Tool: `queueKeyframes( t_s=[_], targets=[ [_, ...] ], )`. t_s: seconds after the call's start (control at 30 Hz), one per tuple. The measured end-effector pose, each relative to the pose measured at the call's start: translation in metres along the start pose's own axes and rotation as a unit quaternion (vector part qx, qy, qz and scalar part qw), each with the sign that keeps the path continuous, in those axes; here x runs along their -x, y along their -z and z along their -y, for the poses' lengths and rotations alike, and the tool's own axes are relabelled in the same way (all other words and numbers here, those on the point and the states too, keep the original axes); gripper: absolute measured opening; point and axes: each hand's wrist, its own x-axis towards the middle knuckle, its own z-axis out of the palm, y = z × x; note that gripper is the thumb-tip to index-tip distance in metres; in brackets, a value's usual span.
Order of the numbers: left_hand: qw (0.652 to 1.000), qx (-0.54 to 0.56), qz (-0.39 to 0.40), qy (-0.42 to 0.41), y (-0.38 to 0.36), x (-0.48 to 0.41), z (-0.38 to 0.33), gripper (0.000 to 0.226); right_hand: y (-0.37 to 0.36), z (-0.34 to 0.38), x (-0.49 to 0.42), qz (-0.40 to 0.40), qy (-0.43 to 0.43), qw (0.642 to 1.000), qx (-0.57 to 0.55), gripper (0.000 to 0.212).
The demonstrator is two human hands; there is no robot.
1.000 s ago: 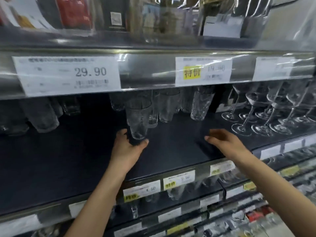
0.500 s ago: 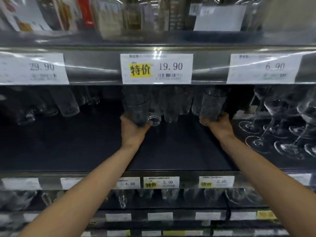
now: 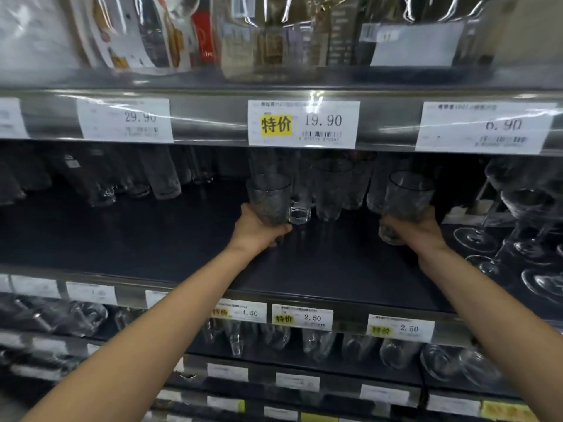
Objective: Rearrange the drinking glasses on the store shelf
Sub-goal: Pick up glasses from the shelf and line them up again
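Above its curled fingers (image 3: 281, 229), the left hand (image 3: 257, 231) grips a clear textured glass tumbler (image 3: 269, 196) by the base; the right hand (image 3: 419, 231) grips a second tumbler (image 3: 408, 197) likewise. Both stand upright.

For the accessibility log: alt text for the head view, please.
A person's left hand grips one textured glass and the right hand grips another glass at a dark store shelf. More tumblers stand behind, stemmed glasses at right.

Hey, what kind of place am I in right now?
Likely a store's glassware aisle: price tags on the shelf edges, rows of tumblers and wine glasses on display.
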Motion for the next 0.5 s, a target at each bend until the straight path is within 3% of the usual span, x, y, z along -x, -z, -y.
queueKeyframes(
  t_s=[0.13, 0.27, 0.37, 0.5],
  targets=[
    [0.999, 0.010, 0.024, -0.023, 0.009, 0.019, 0.004, 0.071, 0.004, 0.005, 0.029, 0.058, 0.012, 0.998, -0.036, 0.047],
    [0.998, 0.009, 0.011, -0.060, 0.013, 0.034, 0.009, 0.075, -0.002, 0.014, 0.060, 0.124, 0.009, 0.988, -0.092, 0.057],
    [0.997, 0.037, -0.007, -0.069, 0.022, 0.045, 0.007, 0.075, -0.008, 0.024, 0.087, 0.161, 0.036, 0.977, -0.135, 0.040],
    [0.987, 0.136, -0.042, -0.079, 0.044, 0.078, -0.001, 0.058, -0.019, 0.041, 0.128, 0.256, 0.032, 0.945, -0.202, 0.055]
  ],
)
